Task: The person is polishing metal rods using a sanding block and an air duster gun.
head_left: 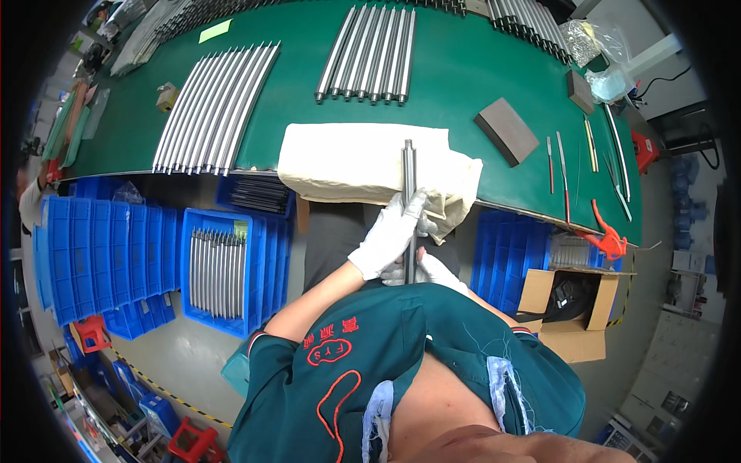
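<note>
Green matting covers the long workbench before us, and a folded cream cloth drapes over its near edge. Just over that cloth's near side we hold a slim silver metal rod with a stepped tip, pointing away from our body. Our white-gloved left hand is wrapped around its middle; our white-gloved right hand curls around its near end, lower down, its fingers partly hidden, so we cannot tell how firmly they press. Beyond the cloth lies a row of similar silver rods, with a wider row of slender rods to our left. On our right rests a dark brown rectangular block. Below the bench, a blue plastic crate holds more rods.
</note>
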`<control>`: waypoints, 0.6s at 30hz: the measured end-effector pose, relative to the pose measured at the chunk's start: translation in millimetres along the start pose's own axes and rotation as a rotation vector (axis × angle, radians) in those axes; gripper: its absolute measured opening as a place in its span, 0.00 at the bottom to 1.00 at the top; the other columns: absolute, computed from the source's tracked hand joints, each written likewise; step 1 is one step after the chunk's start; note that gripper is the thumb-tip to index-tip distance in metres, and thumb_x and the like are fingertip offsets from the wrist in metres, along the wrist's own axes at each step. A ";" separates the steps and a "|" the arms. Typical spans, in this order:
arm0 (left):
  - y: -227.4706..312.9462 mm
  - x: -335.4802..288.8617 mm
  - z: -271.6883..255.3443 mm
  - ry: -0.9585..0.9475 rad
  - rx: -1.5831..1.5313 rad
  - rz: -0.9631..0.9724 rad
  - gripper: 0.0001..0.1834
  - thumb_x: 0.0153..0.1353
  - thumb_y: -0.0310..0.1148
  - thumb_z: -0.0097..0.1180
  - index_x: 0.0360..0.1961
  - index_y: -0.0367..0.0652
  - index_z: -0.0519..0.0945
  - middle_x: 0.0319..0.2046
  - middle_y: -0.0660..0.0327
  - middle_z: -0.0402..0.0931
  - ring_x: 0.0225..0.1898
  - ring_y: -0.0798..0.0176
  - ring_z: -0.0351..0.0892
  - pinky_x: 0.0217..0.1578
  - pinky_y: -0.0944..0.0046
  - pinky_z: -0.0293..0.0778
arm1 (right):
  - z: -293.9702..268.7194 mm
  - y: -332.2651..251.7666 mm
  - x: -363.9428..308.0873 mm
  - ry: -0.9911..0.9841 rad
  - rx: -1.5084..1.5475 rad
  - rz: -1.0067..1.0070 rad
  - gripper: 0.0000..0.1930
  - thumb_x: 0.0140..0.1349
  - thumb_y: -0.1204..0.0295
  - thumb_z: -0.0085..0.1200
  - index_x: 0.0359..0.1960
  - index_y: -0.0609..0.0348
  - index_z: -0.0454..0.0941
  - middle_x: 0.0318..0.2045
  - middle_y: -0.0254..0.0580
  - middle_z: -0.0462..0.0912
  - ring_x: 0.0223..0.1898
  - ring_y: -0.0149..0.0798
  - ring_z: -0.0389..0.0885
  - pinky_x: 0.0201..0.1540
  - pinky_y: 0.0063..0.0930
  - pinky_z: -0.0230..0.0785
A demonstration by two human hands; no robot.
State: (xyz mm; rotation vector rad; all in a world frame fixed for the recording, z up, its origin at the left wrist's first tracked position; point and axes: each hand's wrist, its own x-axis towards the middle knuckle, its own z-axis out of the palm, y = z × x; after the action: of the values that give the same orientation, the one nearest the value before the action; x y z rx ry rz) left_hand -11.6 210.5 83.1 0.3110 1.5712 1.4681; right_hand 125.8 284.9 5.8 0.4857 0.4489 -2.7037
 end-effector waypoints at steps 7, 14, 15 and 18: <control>4.2 -5.1 1.6 -0.011 -0.154 0.011 0.21 0.63 0.48 0.41 0.41 0.39 0.67 0.21 0.63 0.71 0.27 0.69 0.76 0.27 0.72 0.72 | 6.7 0.0 -1.1 0.105 -0.082 -0.069 0.25 0.61 0.50 0.39 0.42 0.65 0.67 0.44 0.57 0.72 0.48 0.49 0.72 0.53 0.42 0.64; 2.5 -2.1 9.7 -0.063 -0.311 -0.002 0.23 0.62 0.48 0.42 0.45 0.37 0.67 0.27 0.59 0.72 0.27 0.68 0.76 0.23 0.69 0.73 | 6.3 0.4 -0.6 0.053 -0.133 -0.067 0.33 0.59 0.44 0.35 0.51 0.64 0.63 0.43 0.51 0.73 0.44 0.43 0.73 0.50 0.38 0.66; 3.3 -0.4 10.8 -0.052 -0.333 -0.015 0.20 0.62 0.46 0.43 0.40 0.37 0.69 0.21 0.62 0.71 0.26 0.65 0.77 0.27 0.67 0.75 | 3.5 0.4 -2.1 -0.004 -0.150 -0.093 0.35 0.56 0.42 0.39 0.52 0.63 0.63 0.44 0.51 0.72 0.45 0.44 0.73 0.50 0.41 0.65; -1.1 2.1 4.4 -0.059 -0.372 0.013 0.19 0.61 0.43 0.47 0.44 0.37 0.69 0.18 0.67 0.67 0.23 0.68 0.73 0.26 0.67 0.73 | -3.6 -2.6 -21.9 0.170 -0.190 -0.145 0.30 0.59 0.45 0.40 0.47 0.63 0.65 0.42 0.50 0.73 0.43 0.41 0.74 0.47 0.35 0.67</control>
State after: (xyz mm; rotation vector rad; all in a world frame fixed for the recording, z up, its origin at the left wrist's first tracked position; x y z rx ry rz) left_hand -9.0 214.5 81.9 0.1457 1.2201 1.7083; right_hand 144.9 294.8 11.6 0.6541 0.8076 -2.7303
